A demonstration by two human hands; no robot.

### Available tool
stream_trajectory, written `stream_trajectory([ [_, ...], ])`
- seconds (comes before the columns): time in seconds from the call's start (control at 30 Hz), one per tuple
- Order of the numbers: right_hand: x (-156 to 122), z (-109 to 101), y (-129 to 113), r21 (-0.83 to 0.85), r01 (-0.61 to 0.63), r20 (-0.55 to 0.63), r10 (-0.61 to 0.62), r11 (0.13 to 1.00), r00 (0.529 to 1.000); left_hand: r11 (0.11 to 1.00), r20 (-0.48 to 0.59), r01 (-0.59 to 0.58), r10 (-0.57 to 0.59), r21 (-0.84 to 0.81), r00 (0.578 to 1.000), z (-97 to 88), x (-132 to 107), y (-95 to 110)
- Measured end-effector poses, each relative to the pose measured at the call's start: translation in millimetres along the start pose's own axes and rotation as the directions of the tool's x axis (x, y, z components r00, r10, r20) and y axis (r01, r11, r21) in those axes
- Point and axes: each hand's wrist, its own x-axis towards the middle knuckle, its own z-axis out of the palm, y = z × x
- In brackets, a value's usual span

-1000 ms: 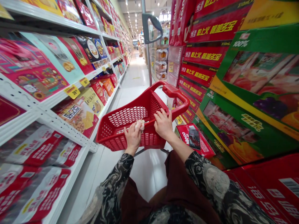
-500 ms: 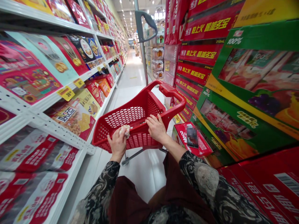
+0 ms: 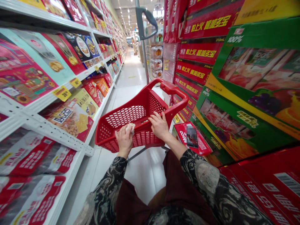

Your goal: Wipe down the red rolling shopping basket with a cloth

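A red plastic shopping cart (image 3: 146,138) with perforated walls stands in front of me, its basket turned sideways. My left hand (image 3: 124,139) is closed around a crumpled whitish cloth or tissue (image 3: 130,127) at the basket's near rim. Most of the cloth is covered by the fingers. Farther right along that same rim, my right hand (image 3: 160,125) has its fingers bent over the edge, thumb side toward the cart's handle (image 3: 179,107). The inside of the basket shows only in part.
White shelves (image 3: 79,142) with boxed and bagged snacks line the left. On the right rise stacked red drink cartons (image 3: 198,54) and green juice boxes (image 3: 220,122). A phone (image 3: 192,136) lies on a red Meco box (image 3: 179,132). A grey-handled pole (image 3: 143,56) stands beyond the cart.
My left hand has slid right along the near rim with the cloth, closer to my right hand. The right hand keeps its hold on the rim. The view has shifted slightly.
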Motion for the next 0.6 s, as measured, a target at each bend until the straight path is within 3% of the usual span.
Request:
stream_trajectory([
  [0.17, 0, -2, 11, -0.009, -0.026, 0.003, 0.026, 1.000, 1.000, 0.999, 0.009, 0.017, -0.018, 0.031, 1.000, -5.4, -6, -8],
  [0.3, 0, 2, 1, 0.002, -0.035, 0.019, 0.035, 0.999, 0.999, 0.997, -0.027, 0.071, -0.069, 0.044, 0.997, -8.9, -7, -17],
  [0.5, -3, 14, -21, 0.032, -0.008, 0.051, 0.007, 0.999, 0.999, 0.998, 0.033, -0.062, 0.063, -0.030, 0.997, -3.3, 7, 16],
  [0.6, -5, 13, -19, 0.041, 0.025, 0.064, -0.028, 0.999, 0.998, 0.998, 0.041, -0.053, 0.054, -0.014, 0.998, -4.3, 8, 15],
])
